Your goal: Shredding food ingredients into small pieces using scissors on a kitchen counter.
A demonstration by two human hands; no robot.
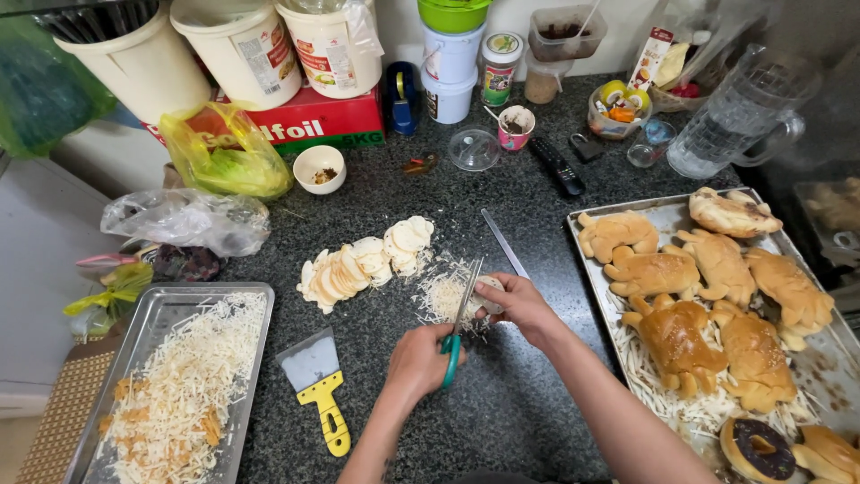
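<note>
Scissors (pixel 459 318) upright in left hand (pixel 417 360); tips away.

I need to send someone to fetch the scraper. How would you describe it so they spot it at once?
On the dark speckled counter, look between the left tray of shreds and the left hand holding scissors. The scraper lies there flat: a wide metal blade, the only tool with a yellow handle.

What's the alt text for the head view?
Left hand works green scissors on a pale slice in the right hand, over shreds on a dark counter. Slices, scraper, shred tray left; pastry tray right.
</note>
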